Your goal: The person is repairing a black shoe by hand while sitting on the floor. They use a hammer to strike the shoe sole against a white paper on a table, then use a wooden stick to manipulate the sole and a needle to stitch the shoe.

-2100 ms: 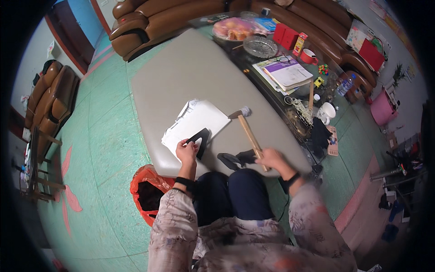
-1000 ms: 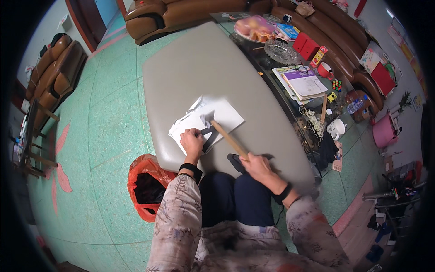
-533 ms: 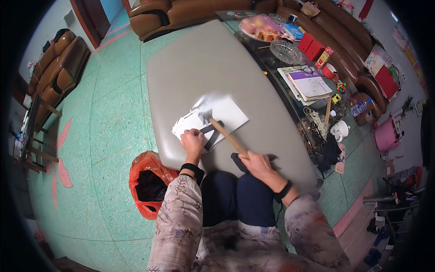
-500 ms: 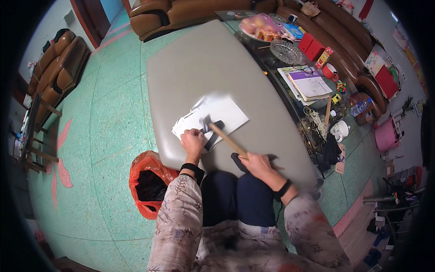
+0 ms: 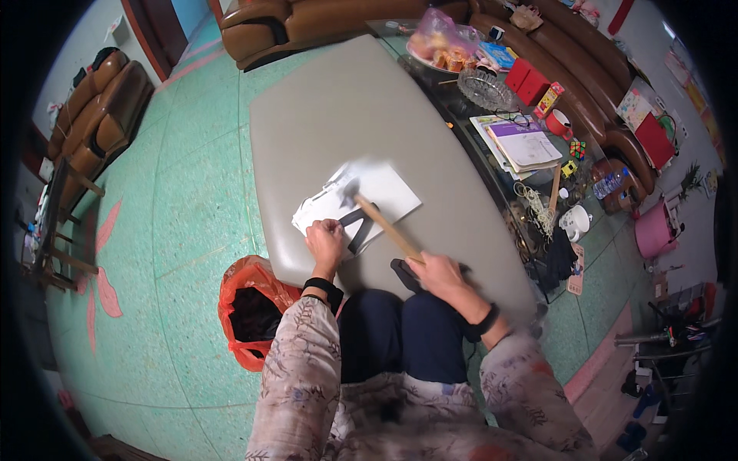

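My right hand (image 5: 440, 275) is closed round the wooden handle of a hammer (image 5: 390, 231). Its metal head lies over white sheets (image 5: 388, 189) stacked on the padded beige surface, slightly smeared by motion. At the near left edge of the sheets, the fingers of my left hand (image 5: 326, 240) are pinched on one end of a black strip (image 5: 359, 238), which is bent or crossed below the hammer head. What is under the fingertips is hidden. Beside my right hand, nearer to my knees, lies another black piece (image 5: 405, 274), partly covered by the hand.
An orange-red plastic bag (image 5: 240, 280) with dark contents stands on the green floor at my left. To the right, a glass table holds notebooks (image 5: 524, 143), a glass bowl (image 5: 486, 90), a white mug (image 5: 575, 220) and tangled cord. Brown sofas stand behind.
The hammer head has shifted a little away from me, off the black strip, and my right hand has moved slightly with it. My left hand stays in nearly the same place.
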Demonstrator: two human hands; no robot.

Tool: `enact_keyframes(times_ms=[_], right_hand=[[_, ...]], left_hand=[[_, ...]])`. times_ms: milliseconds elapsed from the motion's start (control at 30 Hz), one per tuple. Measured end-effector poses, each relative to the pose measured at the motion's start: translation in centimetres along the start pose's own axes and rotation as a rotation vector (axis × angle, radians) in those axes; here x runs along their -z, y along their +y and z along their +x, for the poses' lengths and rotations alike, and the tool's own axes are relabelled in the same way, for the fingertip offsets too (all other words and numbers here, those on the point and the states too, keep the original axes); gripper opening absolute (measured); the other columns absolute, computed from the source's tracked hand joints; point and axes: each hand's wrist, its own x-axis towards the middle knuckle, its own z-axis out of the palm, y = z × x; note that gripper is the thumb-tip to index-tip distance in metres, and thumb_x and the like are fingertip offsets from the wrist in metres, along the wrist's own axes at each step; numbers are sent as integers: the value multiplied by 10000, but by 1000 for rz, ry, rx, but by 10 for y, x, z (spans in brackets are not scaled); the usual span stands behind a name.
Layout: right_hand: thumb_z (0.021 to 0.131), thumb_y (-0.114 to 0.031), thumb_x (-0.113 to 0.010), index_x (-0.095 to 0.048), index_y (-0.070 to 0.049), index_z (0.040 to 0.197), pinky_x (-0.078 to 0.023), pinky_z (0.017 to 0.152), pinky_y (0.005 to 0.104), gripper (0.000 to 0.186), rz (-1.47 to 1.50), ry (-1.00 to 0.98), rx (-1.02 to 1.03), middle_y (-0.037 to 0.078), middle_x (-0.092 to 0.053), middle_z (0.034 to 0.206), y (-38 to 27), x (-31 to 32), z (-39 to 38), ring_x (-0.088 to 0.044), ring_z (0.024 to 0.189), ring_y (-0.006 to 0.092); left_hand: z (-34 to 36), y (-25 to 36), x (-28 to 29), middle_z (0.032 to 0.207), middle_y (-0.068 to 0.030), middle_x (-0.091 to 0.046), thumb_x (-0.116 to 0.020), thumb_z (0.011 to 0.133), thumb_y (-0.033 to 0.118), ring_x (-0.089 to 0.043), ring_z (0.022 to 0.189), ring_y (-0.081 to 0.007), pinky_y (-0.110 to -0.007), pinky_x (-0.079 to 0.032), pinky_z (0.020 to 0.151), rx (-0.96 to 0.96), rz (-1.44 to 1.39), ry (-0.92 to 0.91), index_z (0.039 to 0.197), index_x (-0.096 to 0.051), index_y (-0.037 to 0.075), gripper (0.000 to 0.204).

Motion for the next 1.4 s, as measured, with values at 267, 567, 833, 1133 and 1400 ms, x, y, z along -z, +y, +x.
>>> enact_keyframes(times_ms=[267,567,833,1133,1400], right_hand=[[851,-397,-576,-647,11,804,-480,677,483,416,-163,-41,-100,229,-621,722,20,-8,-2,-612,767,397],[859,-408,-564,-595,7,739,-479,616,480,434,-60,46,-38,231,-601,664,20,-2,-14,-595,657,426],[849,-391,-586,-588,4,730,-483,600,497,412,-62,29,8,233,-597,648,20,-6,-25,-600,644,415],[826,-390,-615,-599,15,701,-491,573,463,424,-123,-10,67,224,-591,635,22,2,-33,-602,619,398],[853,-407,-567,-609,45,770,-477,639,459,461,-47,-147,-29,253,-593,698,31,11,-21,-600,695,423]], left_hand=[[-21,12,9,1272,-141,-476,-653,770,220,-387,1218,-334,-443,-321,988,-183,28,-150,1219,-500,61,500],[-39,6,3,1445,-112,-308,-531,847,274,-222,1362,-281,-448,-149,1107,-245,197,-308,1356,-350,37,591],[-38,2,1,1446,-86,-316,-558,821,271,-234,1359,-270,-442,-146,1109,-243,161,-301,1351,-362,55,605],[-31,-5,9,1445,-105,-309,-467,766,127,-219,1367,-268,-444,-139,1112,-231,58,-395,1374,-326,69,627],[-25,3,6,1384,-84,-377,-551,839,260,-315,1299,-276,-450,-242,1054,-261,223,-327,1342,-373,101,556]])
